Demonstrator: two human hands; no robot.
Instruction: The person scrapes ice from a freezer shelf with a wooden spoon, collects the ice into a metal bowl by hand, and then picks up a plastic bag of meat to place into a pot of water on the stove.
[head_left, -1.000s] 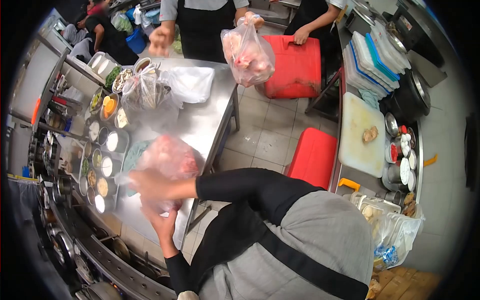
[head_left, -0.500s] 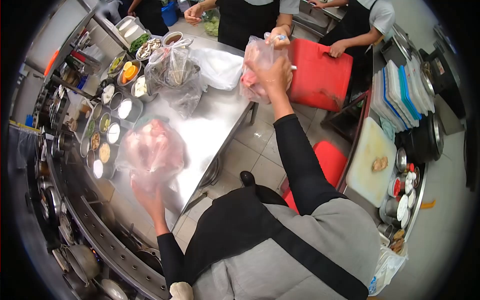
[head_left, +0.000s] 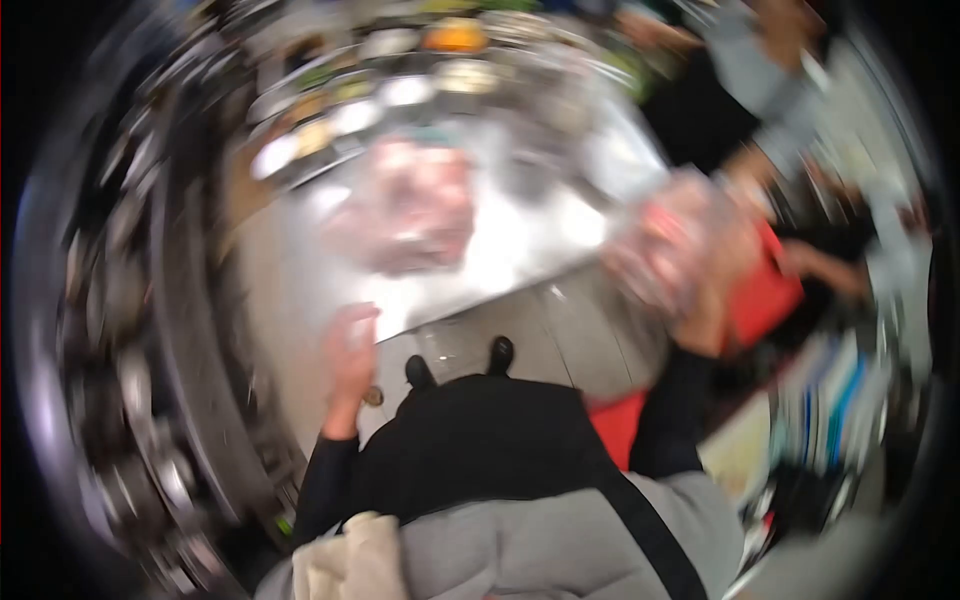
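My right hand (head_left: pixel 728 270) grips a clear plastic bag of pinkish raw meat (head_left: pixel 660 240), held past the right edge of the steel table (head_left: pixel 510 265). A co-worker's hand (head_left: pixel 748 185) is close beside this bag. On the table lies a larger plastic bag of raw meat (head_left: pixel 415 205), blurred by motion. My left hand (head_left: pixel 352 345) is apart from that bag, near the table's front left corner, with loosely bent fingers and nothing visible in them.
Tubs of ingredients (head_left: pixel 355 115) line the table's far side, with a grey plastic bag (head_left: pixel 545 125) near them. A red container (head_left: pixel 765 300) stands at right, before co-workers. Stacked trays (head_left: pixel 825 400) and a cutting board (head_left: pixel 740 450) are right of me. A metal counter (head_left: pixel 195 300) runs along the left.
The view has swung round and blurred. My left hand has let go of the large meat bag on the table. My right hand still holds its bag, now nearer to me.
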